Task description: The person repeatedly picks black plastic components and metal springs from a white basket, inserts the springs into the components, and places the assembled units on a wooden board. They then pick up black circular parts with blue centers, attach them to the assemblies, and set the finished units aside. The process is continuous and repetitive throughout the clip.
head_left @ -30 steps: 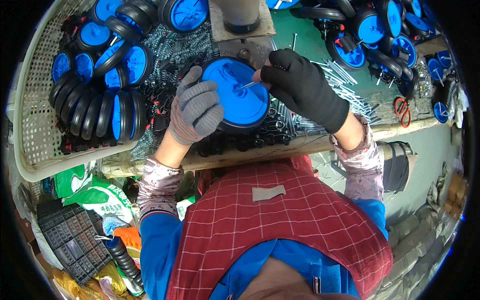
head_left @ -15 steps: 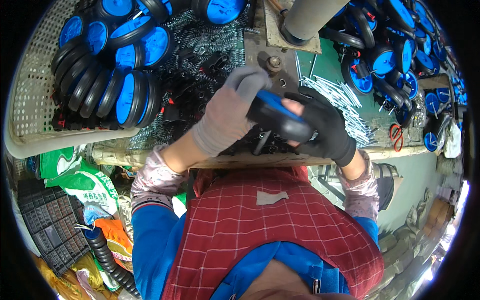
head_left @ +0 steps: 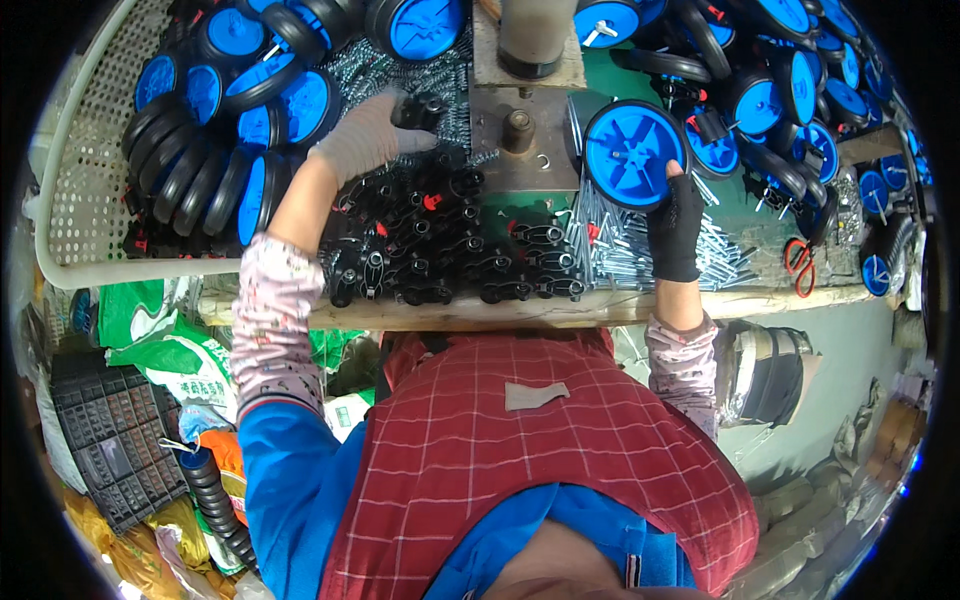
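My right hand (head_left: 676, 225), in a black fingerless glove, grips a wheel (head_left: 625, 150) with a blue spoked hub and black tyre. Its thumb lies on the wheel's face, which is turned up toward me. My left hand (head_left: 365, 140), in a grey glove, has reached to the far left of the bench. A black plastic part (head_left: 422, 112) sits between its thumb and fingers; the fingertips are partly hidden. Below it spread several black plastic clips (head_left: 415, 250), a few with red pieces. Metal pins (head_left: 705, 255) lie under and beside the wheel.
A white perforated crate (head_left: 75, 215) heaped with blue-hubbed wheels stands at the left. Small springs (head_left: 390, 70) are piled behind my left hand. A metal post (head_left: 530, 40) rises above a steel plate (head_left: 490, 140). Red scissors (head_left: 799, 267) and more wheels (head_left: 755, 105) lie at the right.
My hands have parted. The left let go of the wheel and moved left to the black parts; the right carried the wheel to the right and turned its blue face up.
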Demonstrator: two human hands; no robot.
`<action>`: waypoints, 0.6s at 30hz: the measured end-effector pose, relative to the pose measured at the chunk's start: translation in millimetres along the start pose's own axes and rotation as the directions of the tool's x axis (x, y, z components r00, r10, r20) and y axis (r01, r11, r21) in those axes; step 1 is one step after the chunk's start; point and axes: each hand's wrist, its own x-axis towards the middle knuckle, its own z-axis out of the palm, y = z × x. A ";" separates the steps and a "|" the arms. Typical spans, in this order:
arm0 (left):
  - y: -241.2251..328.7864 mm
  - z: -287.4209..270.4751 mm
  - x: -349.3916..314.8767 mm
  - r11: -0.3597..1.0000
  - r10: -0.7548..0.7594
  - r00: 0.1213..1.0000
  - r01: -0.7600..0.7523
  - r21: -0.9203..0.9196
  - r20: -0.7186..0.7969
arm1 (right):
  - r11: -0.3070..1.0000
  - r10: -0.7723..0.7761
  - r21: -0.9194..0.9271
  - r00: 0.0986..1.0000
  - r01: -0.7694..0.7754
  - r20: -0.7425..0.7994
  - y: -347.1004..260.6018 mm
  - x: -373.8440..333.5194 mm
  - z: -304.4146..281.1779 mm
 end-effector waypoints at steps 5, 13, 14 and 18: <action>34.7 62.3 9.4 0.938 0.215 0.972 -0.233 -0.257 -0.099 | 0.985 -0.148 -0.102 0.987 0.141 -0.058 -12.7 13.9 23.9; 48.3 77.1 19.7 0.475 -0.033 0.983 0.177 -0.862 0.183 | 0.736 0.582 0.458 0.812 -0.499 -0.050 -79.8 34.1 48.6; 49.9 75.4 18.5 0.454 -0.010 0.984 0.165 -0.876 0.180 | 0.740 0.573 0.463 0.818 -0.488 -0.054 -83.5 36.7 51.2; 57.8 74.5 16.0 0.440 -0.041 0.986 0.163 -0.883 0.162 | 0.785 0.541 0.386 0.840 -0.485 -0.044 -101.4 39.2 60.8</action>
